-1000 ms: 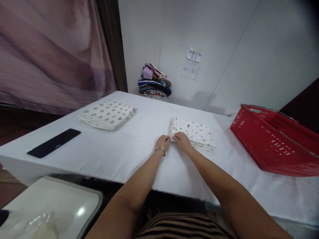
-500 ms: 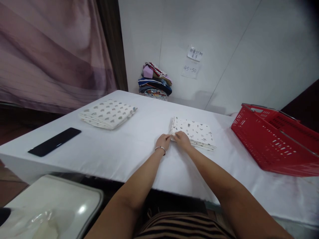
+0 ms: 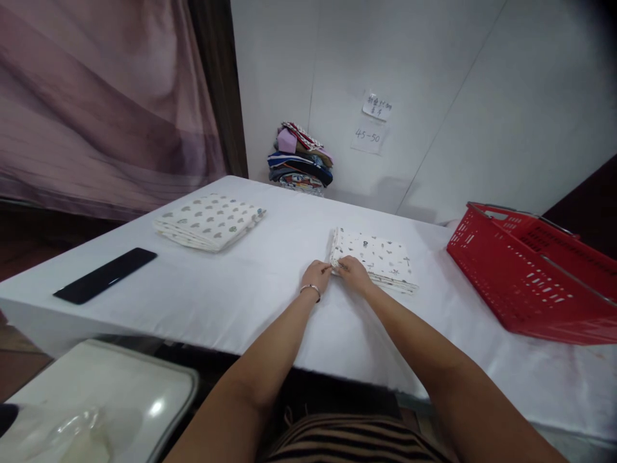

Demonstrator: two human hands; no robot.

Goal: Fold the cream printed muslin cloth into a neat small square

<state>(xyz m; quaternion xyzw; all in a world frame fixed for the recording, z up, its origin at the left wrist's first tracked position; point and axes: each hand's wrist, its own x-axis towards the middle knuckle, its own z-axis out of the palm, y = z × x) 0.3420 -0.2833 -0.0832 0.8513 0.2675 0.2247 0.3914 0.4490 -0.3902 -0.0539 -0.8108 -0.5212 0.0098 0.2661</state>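
A folded white cloth (image 3: 378, 254) with small dark printed figures lies flat on the white-covered table (image 3: 270, 283). My left hand (image 3: 317, 275), with a bracelet at its wrist, pinches the cloth's near left corner. Close beside it, my right hand (image 3: 353, 273) is closed on the same corner, its fingers over the cloth's edge. The fingertips of both hands almost meet there. Several layers show along the cloth's near edge. Farther left lies a second folded white cloth (image 3: 212, 222) with grey heart shapes, apart from both hands.
A red plastic basket (image 3: 525, 276) stands at the table's right. A black flat phone-like object (image 3: 107, 275) lies at the left edge. Behind the table rises a pile of folded fabrics (image 3: 301, 157) against the wall. A white stool (image 3: 110, 386) stands at lower left.
Almost nothing differs. Both hands stay at the cloth's near left corner, with only slight finger movement.
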